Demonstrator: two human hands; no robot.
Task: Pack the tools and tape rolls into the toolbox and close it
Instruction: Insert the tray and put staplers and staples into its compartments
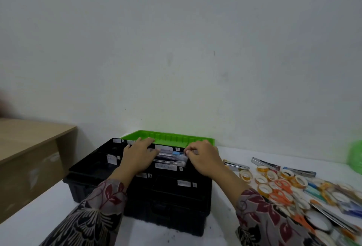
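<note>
Both hands are in the black toolbox (170, 202), at its back tray compartment. The left hand (140, 154) lies flat, fingers fairly straight, pressing the clear packets (172, 156). The right hand (203, 158) has curled fingertips that seem to pinch the packets' end. They look light, slick and floppy, so hold them by the ends. Tape rolls (264, 188) wait right of the toolbox on the worktop (225, 232); these look light and stiff, best hooked through the core.

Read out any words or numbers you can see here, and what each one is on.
"2": small white tag on the black toolbox tray.
Other white labels on the tray: too blurred to read.
Tape rolls and metal tools: no legible text.
</note>
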